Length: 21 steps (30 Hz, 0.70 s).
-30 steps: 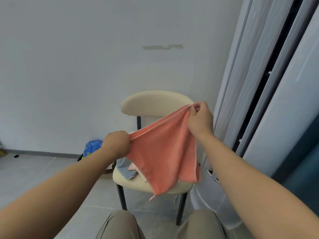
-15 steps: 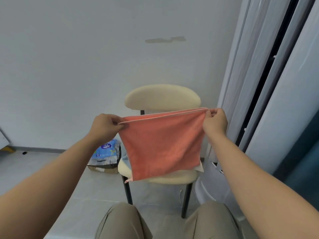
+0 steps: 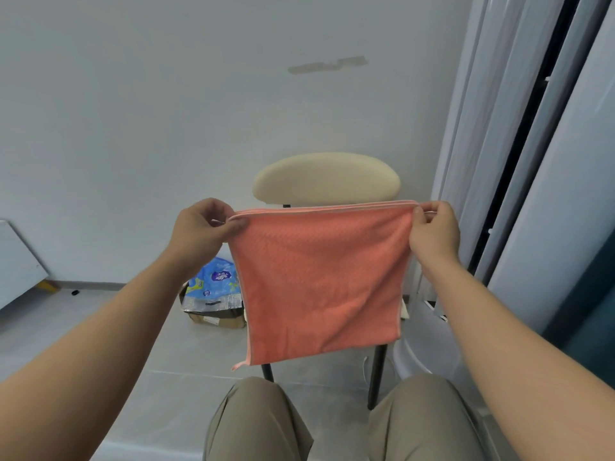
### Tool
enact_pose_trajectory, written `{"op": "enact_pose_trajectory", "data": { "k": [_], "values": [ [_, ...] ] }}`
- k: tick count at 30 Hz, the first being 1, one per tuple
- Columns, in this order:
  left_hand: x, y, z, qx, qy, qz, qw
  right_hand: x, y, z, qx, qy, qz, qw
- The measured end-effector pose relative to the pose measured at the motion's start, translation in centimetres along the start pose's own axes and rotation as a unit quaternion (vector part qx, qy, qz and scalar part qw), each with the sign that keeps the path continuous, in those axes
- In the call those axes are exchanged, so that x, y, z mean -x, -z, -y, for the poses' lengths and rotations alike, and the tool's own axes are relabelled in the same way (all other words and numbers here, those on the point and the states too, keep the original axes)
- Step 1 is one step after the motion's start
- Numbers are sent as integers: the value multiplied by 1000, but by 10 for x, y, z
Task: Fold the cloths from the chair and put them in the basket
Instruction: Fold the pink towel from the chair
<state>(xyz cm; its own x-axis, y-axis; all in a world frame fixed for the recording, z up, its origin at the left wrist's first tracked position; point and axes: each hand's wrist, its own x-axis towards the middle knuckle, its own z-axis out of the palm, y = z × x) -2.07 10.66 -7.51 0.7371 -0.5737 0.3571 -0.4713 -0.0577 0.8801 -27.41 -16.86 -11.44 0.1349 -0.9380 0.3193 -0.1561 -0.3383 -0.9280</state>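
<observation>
Your left grip (image 3: 204, 227) and right grip (image 3: 432, 227) each pinch top corner of folded orange cloth (image 3: 319, 281); blue packet (image 3: 216, 281) print unreadable.

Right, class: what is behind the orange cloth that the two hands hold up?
Behind the orange cloth stands a cream chair: its backrest shows above the cloth, its dark legs below. Nearly all of the seat, and anything lying on it, is covered.

blue printed packet (image 3: 216, 281) on cardboard box (image 3: 218, 317), grey wall patch (image 3: 327, 64), tiled floor (image 3: 100, 331)
</observation>
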Motion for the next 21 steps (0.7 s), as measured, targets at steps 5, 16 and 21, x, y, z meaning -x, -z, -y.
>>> {"op": "enact_pose_trajectory", "data": {
  "k": [5, 16, 21],
  "values": [
    [-3, 3, 1, 31, 41, 31, 998, -4, 6, 3, 13, 25, 28, 999],
    [-3, -10, -10, 138, 138, 35, 980, -7, 6, 7, -63, 11, 115, 991],
    [-4, -18, -10, 135, 137, 31, 981, -3, 4, 14, -83, 7, 92, 992]
  ]
}}
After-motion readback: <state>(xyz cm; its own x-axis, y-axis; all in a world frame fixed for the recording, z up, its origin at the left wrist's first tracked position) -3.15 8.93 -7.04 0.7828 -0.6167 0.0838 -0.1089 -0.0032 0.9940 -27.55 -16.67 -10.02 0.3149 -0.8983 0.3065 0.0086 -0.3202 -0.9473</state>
